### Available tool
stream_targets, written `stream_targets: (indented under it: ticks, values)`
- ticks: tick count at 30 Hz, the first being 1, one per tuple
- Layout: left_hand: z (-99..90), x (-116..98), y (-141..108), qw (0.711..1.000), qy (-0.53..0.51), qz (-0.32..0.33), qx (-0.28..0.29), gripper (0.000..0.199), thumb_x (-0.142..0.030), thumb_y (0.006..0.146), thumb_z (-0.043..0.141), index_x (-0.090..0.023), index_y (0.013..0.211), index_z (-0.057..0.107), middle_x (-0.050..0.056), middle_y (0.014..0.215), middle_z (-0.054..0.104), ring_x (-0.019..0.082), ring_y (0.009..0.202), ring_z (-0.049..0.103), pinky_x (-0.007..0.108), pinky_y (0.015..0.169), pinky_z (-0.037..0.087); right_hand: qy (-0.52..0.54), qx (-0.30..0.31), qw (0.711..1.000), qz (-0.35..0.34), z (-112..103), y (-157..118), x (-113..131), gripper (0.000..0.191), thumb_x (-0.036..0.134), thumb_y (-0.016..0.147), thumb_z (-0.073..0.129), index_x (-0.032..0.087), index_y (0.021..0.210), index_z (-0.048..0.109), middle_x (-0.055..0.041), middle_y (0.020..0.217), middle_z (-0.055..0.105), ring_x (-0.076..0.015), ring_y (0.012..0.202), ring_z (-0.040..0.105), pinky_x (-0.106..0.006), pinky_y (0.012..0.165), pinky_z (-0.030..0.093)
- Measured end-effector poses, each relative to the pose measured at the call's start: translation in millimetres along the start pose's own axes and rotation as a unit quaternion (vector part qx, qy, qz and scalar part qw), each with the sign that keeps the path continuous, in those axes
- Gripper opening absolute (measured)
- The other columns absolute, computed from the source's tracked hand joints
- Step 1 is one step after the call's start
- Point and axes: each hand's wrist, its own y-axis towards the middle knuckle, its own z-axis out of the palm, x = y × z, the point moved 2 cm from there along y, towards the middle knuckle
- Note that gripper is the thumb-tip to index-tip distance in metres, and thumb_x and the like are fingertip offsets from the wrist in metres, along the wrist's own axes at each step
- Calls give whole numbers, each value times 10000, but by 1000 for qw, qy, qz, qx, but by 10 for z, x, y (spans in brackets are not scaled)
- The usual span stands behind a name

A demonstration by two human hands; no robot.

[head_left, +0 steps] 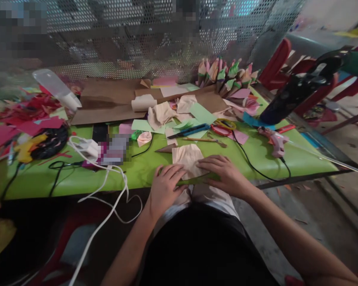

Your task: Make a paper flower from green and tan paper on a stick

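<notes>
A creased piece of cream paper (187,155) lies flat at the near edge of the green table. On its left side rests my left hand (167,184), fingers stretched out. My right hand (225,172) lies over its right side, fingers extended too. Neither hand grips the paper; both press on it from above. Just behind the left edge of the paper is a small brown paper cone (166,148). Farther back are a wooden stick (201,140), a blue utility knife (193,130) and scissors with red and yellow handles (225,126).
A pink glue gun (277,143) with its black cord lies right, near a dark bottle (295,95). Finished paper cones (223,75) stand behind. A white cable (101,218) hangs over the front edge at left. A yellow glue gun (30,149) lies far left.
</notes>
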Motion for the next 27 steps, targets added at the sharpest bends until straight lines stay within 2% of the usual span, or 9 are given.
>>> stream_targets:
  ticks: [2,5,9,14,20,22,27]
  values:
    - [15,5,-30,1000,3,6,-10,390,-284,867,720,-259,1248,641,66,1333,688,265,1235,608,477,1087,368,-3,6,1000,-12,31,-107,33,431,310,903,692,260,1323,605,-83,1334,681,-293,1209,612,-458,972,462]
    - [20,7,-62,999,-13,8,-30,297,-268,872,714,-264,1167,676,50,1281,719,259,1203,631,481,1088,359,-3,-28,1000,-13,65,-183,48,362,329,932,665,258,1285,632,-83,1293,711,-279,1188,635,-449,958,457]
    - [-22,-8,-65,997,-64,-22,-44,123,-192,860,706,-254,967,710,34,1184,758,241,1147,661,474,1090,368,31,-48,998,-2,75,-170,47,238,328,947,648,263,1174,681,-64,1198,755,-255,1143,661,-431,955,453]
    - [-74,-53,-26,990,-112,-65,-63,113,-137,892,619,-233,855,665,29,1099,773,212,1058,687,449,1068,392,72,-82,993,38,46,-99,45,129,275,979,588,248,1000,713,-49,1057,785,-222,986,689,-388,884,471]
    - [-27,-41,65,982,-80,-120,-119,62,-173,891,623,-217,848,630,26,846,731,213,857,667,372,844,466,97,-87,979,156,37,26,12,193,316,954,570,229,811,667,-52,806,710,-222,785,637,-343,723,473]
    - [-3,-36,98,981,-51,-128,-135,64,-158,878,630,-214,906,641,28,830,719,219,848,661,366,826,460,99,-101,973,181,49,50,2,169,311,925,591,226,794,654,-50,779,683,-222,770,625,-331,693,467]
    - [30,-49,152,982,5,-118,-148,283,-106,839,663,-210,1101,637,27,809,690,242,873,640,373,845,444,109,-111,967,202,95,57,-3,44,232,872,621,227,872,665,-35,794,665,-206,741,617,-317,682,473]
